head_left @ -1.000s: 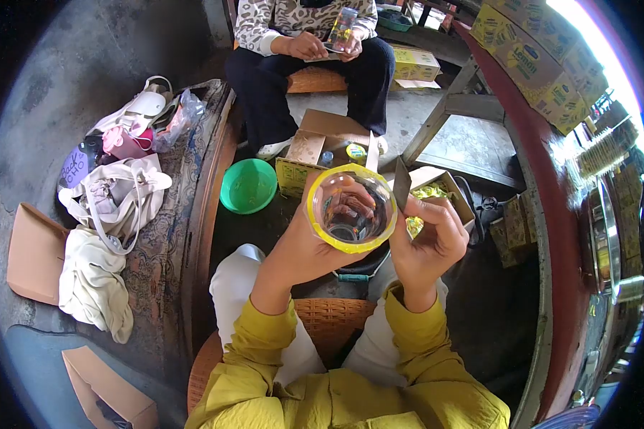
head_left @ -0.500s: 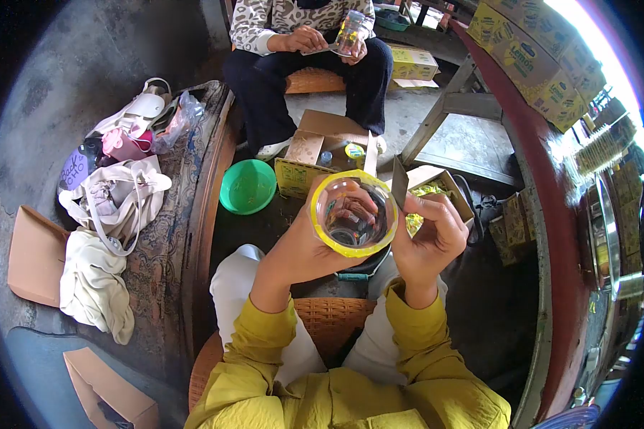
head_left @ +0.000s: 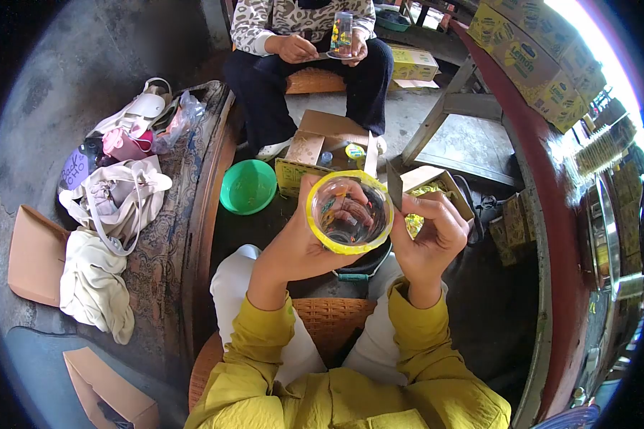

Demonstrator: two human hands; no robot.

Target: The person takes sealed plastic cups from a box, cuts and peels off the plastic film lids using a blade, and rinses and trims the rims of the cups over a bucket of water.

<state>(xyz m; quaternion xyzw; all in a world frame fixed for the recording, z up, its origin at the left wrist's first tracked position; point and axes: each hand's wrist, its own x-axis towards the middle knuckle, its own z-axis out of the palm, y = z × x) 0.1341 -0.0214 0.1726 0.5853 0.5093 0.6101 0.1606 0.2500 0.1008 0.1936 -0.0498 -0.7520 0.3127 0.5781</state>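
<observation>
My left hand [head_left: 293,247] is wrapped round a clear plastic cup [head_left: 350,214] with a yellow rim; its mouth faces up toward me, and the fingers show through its wall. My right hand [head_left: 431,236] pinches a thin dark blade [head_left: 395,187] between thumb and fingers, upright close beside the cup's right edge. Whether blade and rim touch is hard to tell. Beyond the cup an open cardboard box [head_left: 304,148] holds a yellow-topped cup. Behind my right hand stands another box [head_left: 464,204] with crumpled yellow pieces.
A green basin [head_left: 247,187] is on the floor at the left. Across from me a seated person [head_left: 304,48] holds a printed clear cup. Bags and cloth [head_left: 125,193] lie on a bench at the left. A wooden frame [head_left: 436,121] and red-edged table [head_left: 547,250] stand at the right.
The cup in my left hand has shifted slightly left and its rim has turned a little. The blade has moved slightly left. The other person's cup now stands more upright.
</observation>
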